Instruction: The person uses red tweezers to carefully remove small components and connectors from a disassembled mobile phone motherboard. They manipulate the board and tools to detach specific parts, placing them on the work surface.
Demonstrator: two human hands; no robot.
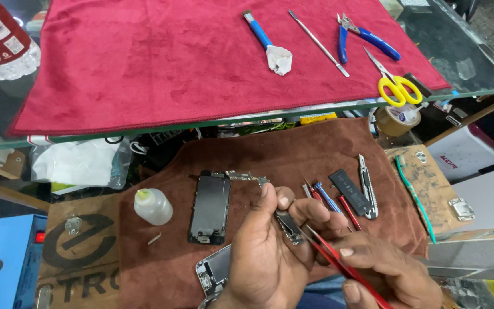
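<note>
Circuit board (289, 226) pinched in left hand (270, 252) fingertips.

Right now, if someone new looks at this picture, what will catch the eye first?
The two hands at the bottom centre: the left hand pinches a small circuit board while the right hand holds red tweezers to it. Above, a bright red cloth covers the glass shelf, with yellow-handled scissors at its right edge.

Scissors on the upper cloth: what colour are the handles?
Yellow handles on the scissors, lying on the red cloth; the head view shows them.
</note>
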